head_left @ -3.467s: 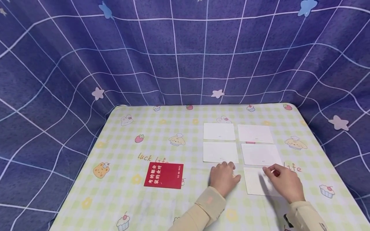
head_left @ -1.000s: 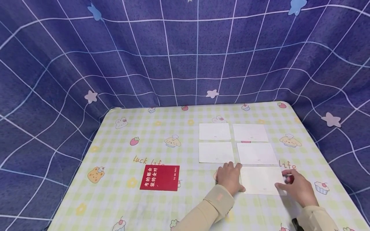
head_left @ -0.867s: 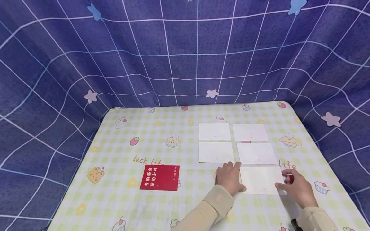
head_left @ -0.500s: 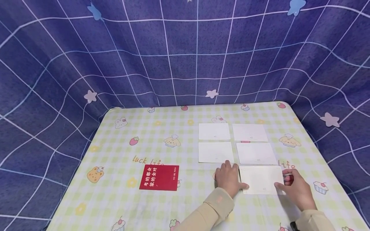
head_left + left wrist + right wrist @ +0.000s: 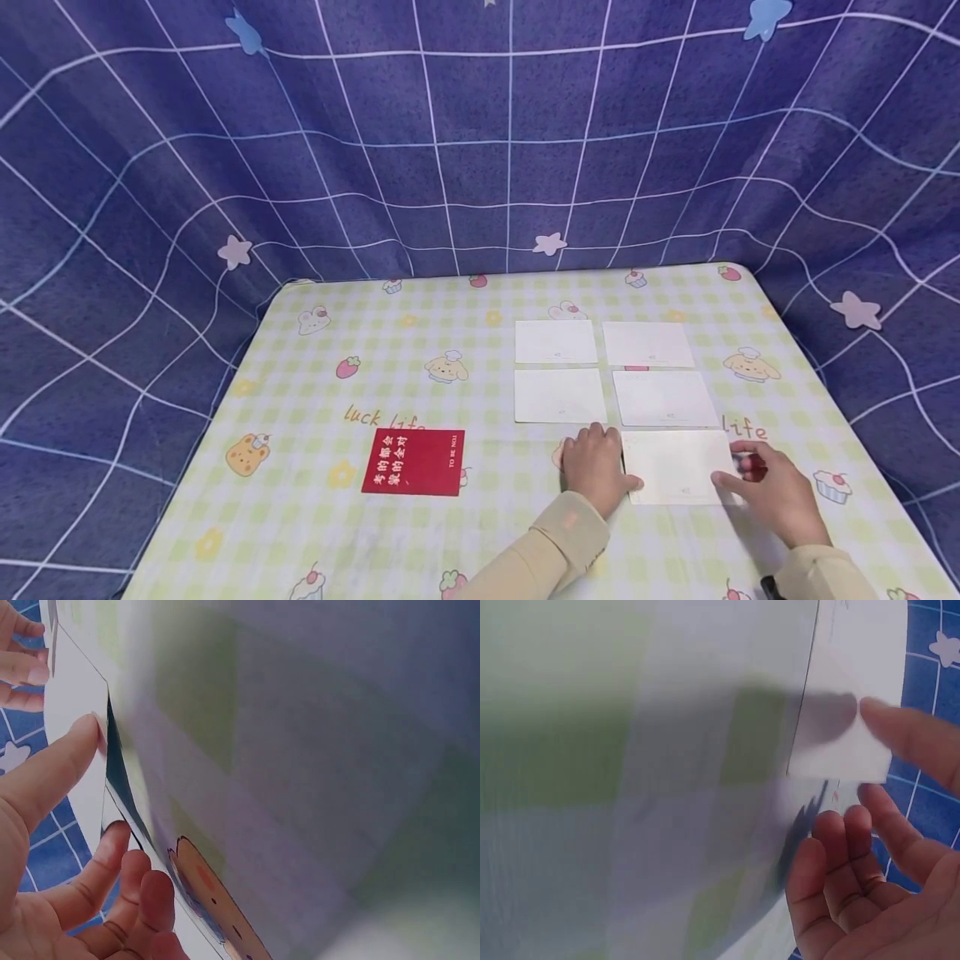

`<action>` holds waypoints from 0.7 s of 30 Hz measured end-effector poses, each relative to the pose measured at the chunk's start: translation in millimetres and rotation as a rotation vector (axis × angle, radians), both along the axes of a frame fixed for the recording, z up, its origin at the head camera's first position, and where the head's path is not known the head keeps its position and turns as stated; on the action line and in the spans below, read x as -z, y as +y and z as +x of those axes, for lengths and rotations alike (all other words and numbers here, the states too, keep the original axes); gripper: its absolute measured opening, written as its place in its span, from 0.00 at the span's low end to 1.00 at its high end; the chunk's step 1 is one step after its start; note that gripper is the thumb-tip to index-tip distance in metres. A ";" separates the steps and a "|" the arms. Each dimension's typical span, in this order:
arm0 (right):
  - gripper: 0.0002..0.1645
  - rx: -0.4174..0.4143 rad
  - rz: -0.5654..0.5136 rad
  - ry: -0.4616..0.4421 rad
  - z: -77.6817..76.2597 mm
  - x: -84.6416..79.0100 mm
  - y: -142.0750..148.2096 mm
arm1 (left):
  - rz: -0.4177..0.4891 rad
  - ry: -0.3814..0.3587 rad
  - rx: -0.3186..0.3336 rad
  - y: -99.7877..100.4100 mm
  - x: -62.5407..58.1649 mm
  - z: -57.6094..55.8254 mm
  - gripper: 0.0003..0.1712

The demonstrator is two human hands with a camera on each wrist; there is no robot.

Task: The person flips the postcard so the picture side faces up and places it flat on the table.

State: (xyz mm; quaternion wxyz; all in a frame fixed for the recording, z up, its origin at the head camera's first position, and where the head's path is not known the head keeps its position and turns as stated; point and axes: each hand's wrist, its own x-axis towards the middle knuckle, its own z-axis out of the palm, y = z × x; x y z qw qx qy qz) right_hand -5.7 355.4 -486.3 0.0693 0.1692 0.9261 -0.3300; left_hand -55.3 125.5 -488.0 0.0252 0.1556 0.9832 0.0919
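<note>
L hand & R hand fingers pinch nearest white rect. paper card; prob. adjusting it, next likely needs even grip.

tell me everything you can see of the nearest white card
The nearest white card is rectangular, creamy and paper-like, with a small mark near its lower edge. It looks roughly level, nearer than four other white cards. Thumbs of the left grip and right grip touch its top near opposite short sides; a dark strip shows along its left edge.
</note>
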 end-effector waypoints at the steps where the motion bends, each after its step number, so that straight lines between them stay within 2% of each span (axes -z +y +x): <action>1: 0.38 -0.011 0.010 -0.009 0.0 -0.6 1.4 | 0.009 -0.001 0.001 0.1 -0.7 0.1 0.28; 6: 0.42 -0.051 0.064 -0.067 0.6 -2.8 4.6 | 0.056 -0.007 0.008 -0.3 -3.4 0.9 0.26; 10: 0.39 -0.052 0.078 -0.099 1.0 -4.0 3.9 | 0.073 -0.014 0.006 -0.6 -2.3 0.4 0.25; 17: 0.30 -0.058 0.109 -0.063 2.2 -6.8 2.2 | 0.162 -0.056 -0.035 -2.5 -2.1 -1.8 0.20; 21: 0.29 -0.059 0.111 -0.054 2.9 -7.3 1.6 | 0.200 -0.040 -0.044 -3.8 -3.0 -1.0 0.21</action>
